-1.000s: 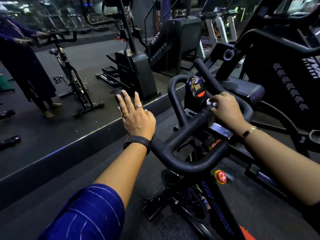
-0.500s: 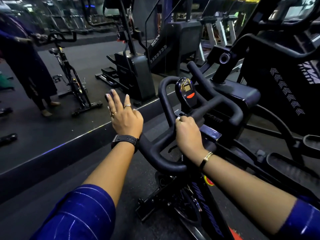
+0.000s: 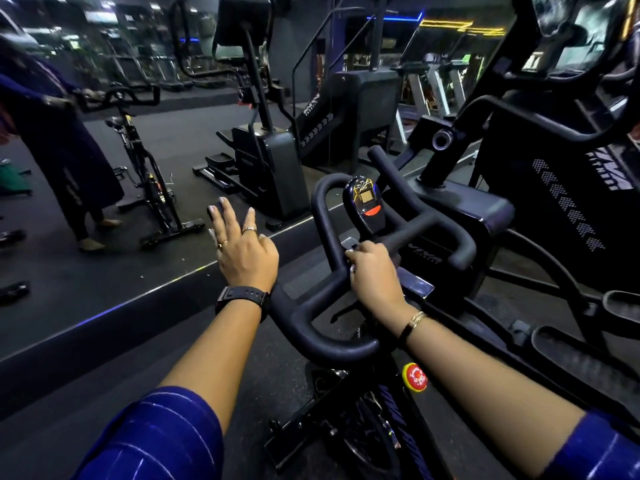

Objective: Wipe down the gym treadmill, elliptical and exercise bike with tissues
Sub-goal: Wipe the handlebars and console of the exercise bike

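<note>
Nearby: elliptical [image 3: 485, 216] right of bike handlebar [image 3: 311, 334], mirror [image 3: 104, 271] left.

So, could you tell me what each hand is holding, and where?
Right hand grips the bike's handlebar on its middle bar beside the console; any tissue under it is hidden. Left hand holds nothing, fingers straight.

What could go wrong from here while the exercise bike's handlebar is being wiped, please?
The right hand grips the handlebar just below the console; a stray swipe could press its red button.
No tissue shows under that hand, so it may be bunched and wiping little.
The left hand lies open over the left bar end, so that part might get skipped.
</note>
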